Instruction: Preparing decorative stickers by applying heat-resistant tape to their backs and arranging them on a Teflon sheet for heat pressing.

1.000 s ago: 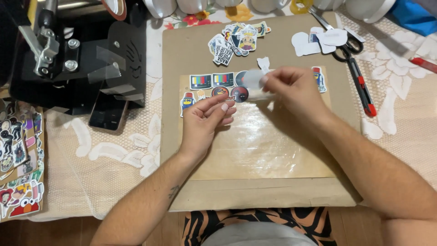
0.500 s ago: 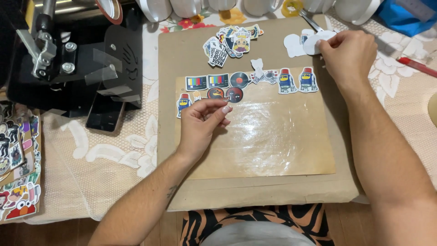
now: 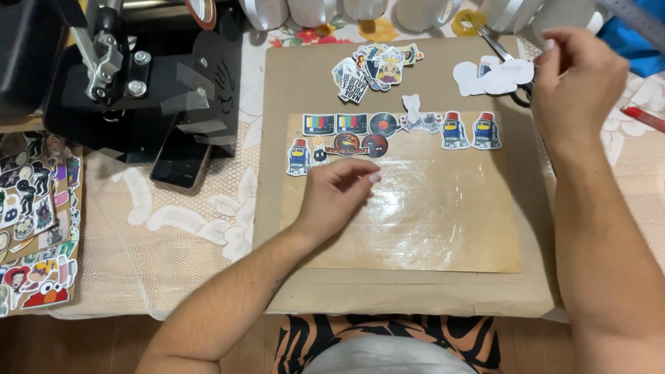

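Stickers (image 3: 388, 131) fill only the top edge of the clear sheet (image 3: 429, 208); most stays bare. Left hand (image 3: 336, 194) rests on it, loosely curled, empty. Right hand (image 3: 578, 79) open, by the white scraps (image 3: 492, 76). Loose pile (image 3: 374, 66) waits.

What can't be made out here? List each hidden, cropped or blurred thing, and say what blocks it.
Head view only:
- Scissors: blades lie under the white paper cutouts, handles behind the right hand.
- Right hand's fingertips: turned away, so whether they pinch anything cannot be told.
- Mugs: cut off by the top edge.
- Sticker sheets: cropped by the left edge.
- Left hand covers part of the glossy sheet.
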